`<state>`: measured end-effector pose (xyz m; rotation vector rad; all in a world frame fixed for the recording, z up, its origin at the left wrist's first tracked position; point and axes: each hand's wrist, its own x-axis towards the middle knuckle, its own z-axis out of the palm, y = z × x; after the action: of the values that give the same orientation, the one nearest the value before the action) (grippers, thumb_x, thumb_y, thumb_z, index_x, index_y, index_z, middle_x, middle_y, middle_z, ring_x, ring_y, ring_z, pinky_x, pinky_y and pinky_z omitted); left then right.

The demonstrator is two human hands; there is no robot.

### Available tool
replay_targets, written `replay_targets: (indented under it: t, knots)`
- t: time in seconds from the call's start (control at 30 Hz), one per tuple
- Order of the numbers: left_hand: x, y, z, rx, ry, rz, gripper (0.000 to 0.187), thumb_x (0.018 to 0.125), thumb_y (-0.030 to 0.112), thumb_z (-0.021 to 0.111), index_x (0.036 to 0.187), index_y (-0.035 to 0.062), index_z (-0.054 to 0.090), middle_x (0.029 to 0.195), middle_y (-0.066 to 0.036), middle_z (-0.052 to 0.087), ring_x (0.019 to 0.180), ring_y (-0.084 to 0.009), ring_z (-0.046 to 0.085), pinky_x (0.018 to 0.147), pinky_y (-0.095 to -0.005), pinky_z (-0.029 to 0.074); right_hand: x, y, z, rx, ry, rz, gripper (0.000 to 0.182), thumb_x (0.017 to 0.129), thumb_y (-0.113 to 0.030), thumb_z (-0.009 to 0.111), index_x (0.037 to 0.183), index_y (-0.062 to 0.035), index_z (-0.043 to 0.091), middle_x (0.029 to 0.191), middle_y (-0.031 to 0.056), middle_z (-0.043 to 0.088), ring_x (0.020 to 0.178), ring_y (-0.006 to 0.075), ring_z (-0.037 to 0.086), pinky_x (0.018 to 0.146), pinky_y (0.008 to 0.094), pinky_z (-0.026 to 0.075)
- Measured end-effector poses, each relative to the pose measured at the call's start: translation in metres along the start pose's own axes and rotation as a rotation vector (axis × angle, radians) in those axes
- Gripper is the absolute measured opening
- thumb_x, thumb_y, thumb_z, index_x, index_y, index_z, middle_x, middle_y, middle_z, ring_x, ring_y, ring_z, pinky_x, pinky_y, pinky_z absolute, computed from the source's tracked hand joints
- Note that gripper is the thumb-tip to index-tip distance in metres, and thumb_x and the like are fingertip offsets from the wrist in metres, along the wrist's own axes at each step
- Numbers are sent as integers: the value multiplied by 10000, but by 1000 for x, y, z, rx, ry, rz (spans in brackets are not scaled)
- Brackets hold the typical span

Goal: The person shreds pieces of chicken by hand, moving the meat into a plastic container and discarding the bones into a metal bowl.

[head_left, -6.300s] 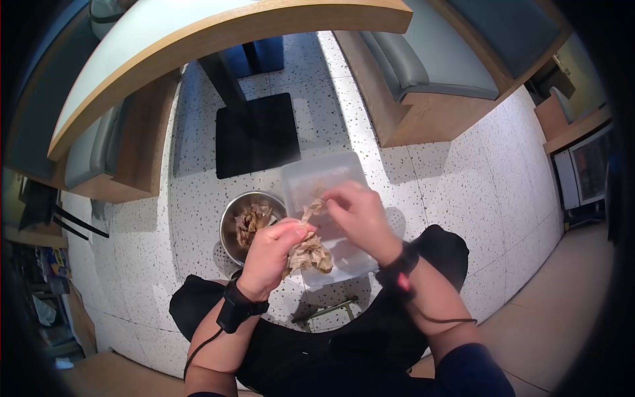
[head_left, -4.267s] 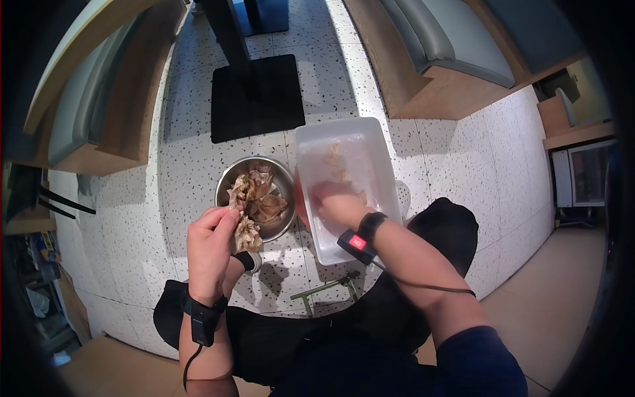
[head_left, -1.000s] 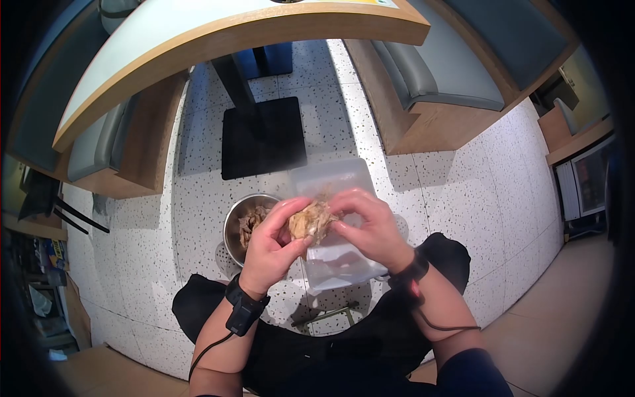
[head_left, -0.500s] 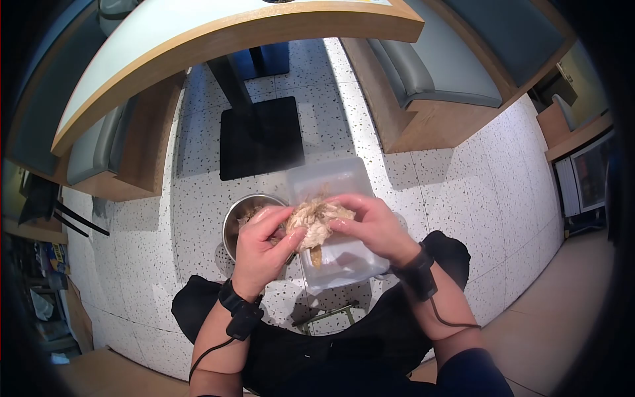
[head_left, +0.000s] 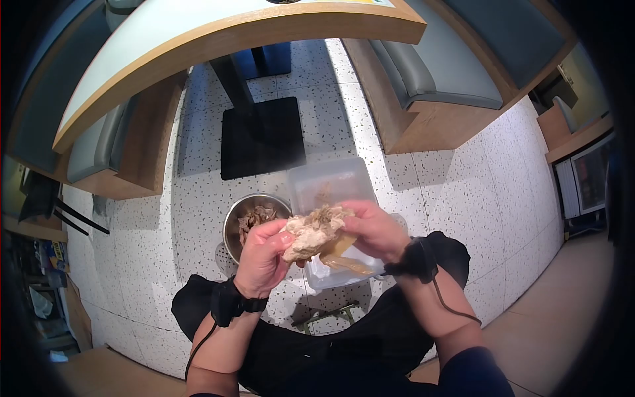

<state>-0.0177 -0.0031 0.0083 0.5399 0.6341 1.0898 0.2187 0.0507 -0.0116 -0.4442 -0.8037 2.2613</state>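
Note:
My left hand (head_left: pixel 262 257) grips one end of a pale, fibrous piece of cooked meat (head_left: pixel 311 237) that looks like chicken. At the other end, my right hand (head_left: pixel 376 230) pinches the meat's greyer, ragged side. A yellowish strip that looks like skin (head_left: pixel 349 264) hangs beneath it. Below my hands lies a translucent plastic tub (head_left: pixel 329 173), partly hidden by them. Beside the tub on the left, a round metal bowl (head_left: pixel 228 228) holds brownish pieces (head_left: pixel 256 218) whose kind I cannot make out.
A table with a wooden edge (head_left: pixel 264 26) juts overhead, on a post with a black base plate (head_left: pixel 261 139). Padded benches (head_left: pixel 456 79) flank it on both sides. My black-clad knees frame the tub, and a green metal frame (head_left: pixel 327 317) shows between them.
The meat has turned and now stretches longer between my hands. My right hand has shifted slightly right and down. The skin-like strip hangs out further, and more of the bowl's contents shows.

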Motion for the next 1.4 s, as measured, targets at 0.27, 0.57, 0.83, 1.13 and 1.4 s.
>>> replay_targets:
  t: [0.27,0.57,0.83,1.13,1.4]
  knots:
    - [7,-6,-2,-58,-8,39,378,974,159,615,1255,-93,607,1084,-162,719,865,-196,719,686,-304,601,5,4,-6,97,3,34,428,1003,-144,647,1351,78,536,1307,161,637,1195,231,643,1049,370,515]
    - [3,-15,16,-168,-11,12,368,997,139,585,1281,-94,584,1123,-155,713,921,-207,718,753,-311,607,9,32,-24,301,-45,-13,475,989,-164,670,1370,69,509,1311,163,634,1179,238,657,1028,379,542]
    - [10,-7,7,787,344,339,339,909,34,719,1228,-46,636,1055,-95,693,772,-104,672,718,-229,557,21,1,-3,-123,489,42,676,991,-248,686,1489,58,345,1313,137,597,1160,182,619,998,290,520]
    - [13,-12,16,1455,291,724,358,824,27,749,1157,-37,635,1076,-194,668,941,-309,694,828,-365,578,17,32,17,-386,369,-167,908,880,-56,736,1592,27,178,1368,164,552,1245,177,566,1034,308,486]
    - [15,-16,11,1542,220,756,435,772,60,722,1170,-76,614,1034,-224,678,924,-385,673,814,-420,556,15,29,30,-996,469,-318,646,813,-79,739,1417,-63,511,1194,127,661,1075,200,672,932,334,543]
